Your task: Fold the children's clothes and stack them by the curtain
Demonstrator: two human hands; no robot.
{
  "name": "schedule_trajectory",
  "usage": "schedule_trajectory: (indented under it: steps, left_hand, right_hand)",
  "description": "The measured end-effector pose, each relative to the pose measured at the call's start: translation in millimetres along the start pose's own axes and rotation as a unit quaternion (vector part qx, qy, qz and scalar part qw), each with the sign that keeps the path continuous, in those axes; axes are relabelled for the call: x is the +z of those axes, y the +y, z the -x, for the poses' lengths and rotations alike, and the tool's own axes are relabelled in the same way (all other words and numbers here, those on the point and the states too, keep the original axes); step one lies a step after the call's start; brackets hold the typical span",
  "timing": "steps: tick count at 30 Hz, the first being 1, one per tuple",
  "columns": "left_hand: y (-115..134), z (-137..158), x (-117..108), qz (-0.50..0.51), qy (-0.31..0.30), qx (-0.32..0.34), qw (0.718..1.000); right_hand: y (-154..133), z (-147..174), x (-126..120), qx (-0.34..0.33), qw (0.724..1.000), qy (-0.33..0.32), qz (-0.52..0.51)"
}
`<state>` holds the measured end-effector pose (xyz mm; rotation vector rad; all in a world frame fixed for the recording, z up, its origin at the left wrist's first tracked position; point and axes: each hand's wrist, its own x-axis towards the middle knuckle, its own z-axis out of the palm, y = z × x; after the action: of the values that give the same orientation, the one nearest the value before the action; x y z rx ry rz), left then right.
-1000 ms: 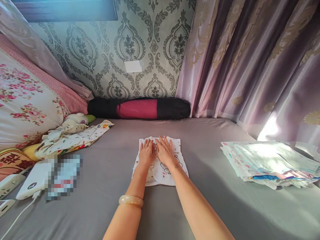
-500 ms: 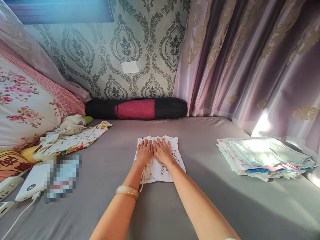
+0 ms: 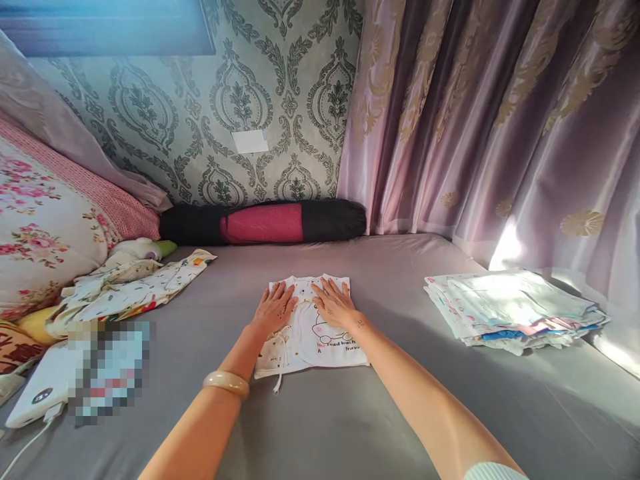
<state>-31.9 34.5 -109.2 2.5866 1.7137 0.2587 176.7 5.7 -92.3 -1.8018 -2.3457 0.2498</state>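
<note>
A small folded white garment [image 3: 313, 347] lies flat on the grey bed sheet in the middle of the view. It bears a line drawing with printed lettering, a patterned part at its left and a drawstring hanging past its near edge. My left hand [image 3: 275, 308] rests flat on its upper left, fingers outstretched. On the upper right lies my right hand [image 3: 334, 303], palm down with fingers spread. Both hands press on the cloth and grip nothing; part of the drawing is hidden under the right hand.
At the right sits a stack of folded clothes [image 3: 515, 310]. A long black and red rolled bag [image 3: 263, 223] lies along the wall. To the left are a patterned garment [image 3: 145, 287], a floral pillow [image 3: 40, 233], a white power bank [image 3: 45, 383] with a cable, and a blurred-out item [image 3: 115, 373].
My hands have slid apart across the garment, the left one outward to the left. More of the drawing and lettering now shows. The view has shifted slightly right.
</note>
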Motion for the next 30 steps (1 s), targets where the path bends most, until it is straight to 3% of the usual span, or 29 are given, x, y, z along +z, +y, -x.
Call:
schedule_trajectory:
  steps: [5,10,16,21,30]
  left_hand:
    - [-6,-2,9,-0.004,0.007,0.008,1.000]
    - [-1,1,-1,-0.022,-0.006,0.014,1.000]
    - [14,46,-19,-0.009,0.001,0.089,0.996]
    - [21,82,-20,0.018,-0.019,0.164,0.986]
    - [20,86,-12,0.006,-0.032,0.169,0.985]
  right_hand:
    - [2,0,3,-0.011,1.000,0.009,-0.004]
    - [-2,3,-8,-0.011,0.999,-0.025,-0.019]
    - [-9,42,-17,-0.083,0.996,-0.033,-0.025]
    - [-12,74,-14,-0.116,0.991,-0.060,-0.031]
    - [-16,78,-5,-0.103,0.993,-0.060,-0.015]
